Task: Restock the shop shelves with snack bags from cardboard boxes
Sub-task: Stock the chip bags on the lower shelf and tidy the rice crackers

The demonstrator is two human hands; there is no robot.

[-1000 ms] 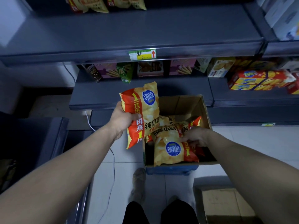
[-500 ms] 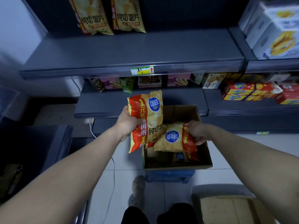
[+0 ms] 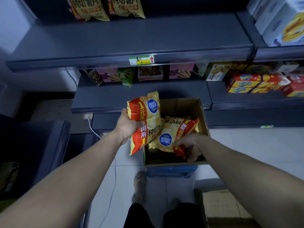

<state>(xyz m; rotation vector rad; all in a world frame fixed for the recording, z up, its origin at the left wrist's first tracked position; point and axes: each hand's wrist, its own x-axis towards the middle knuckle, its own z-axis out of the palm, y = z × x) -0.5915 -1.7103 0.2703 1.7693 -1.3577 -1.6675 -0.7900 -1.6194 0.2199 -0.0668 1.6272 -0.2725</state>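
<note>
Snack bags: I count two in hand and two already standing at the back of the upper shelf (image 3: 131,38).

1. Left hand (image 3: 127,127) is clenched around the side of one upright chip bag (image 3: 144,122), held in the air just left of the cardboard box (image 3: 203,116) and overlapping its left wall.
2. Right hand (image 3: 191,145) pinches the red edge of a second chip bag (image 3: 171,135), upside down and tilted, above the box opening. The two held bags touch where they overlap.
3. The box stands open on a blue crate (image 3: 171,171) on the tiled floor (image 3: 246,145), its far wall close against the lowest shelf front. What else lies inside I cannot tell; the interior below the bag is dark.
4. Open room: the upper shelf is bare from the two shelved bags (image 3: 105,9) rightward to its end, and forward to its lip, where one price tag (image 3: 141,60) sits. The middle shelf (image 3: 115,97) has a clear front strip, with small snack boxes (image 3: 148,73) in a row at the back.
5. Right-hand bay: red and yellow biscuit packs (image 3: 253,83) on the middle level, white cartons (image 3: 279,22) on the upper one.
6. A second cardboard box (image 3: 223,206) sits at lower right, near my legs. One white cable (image 3: 92,127) runs down the floor left of the box.
</note>
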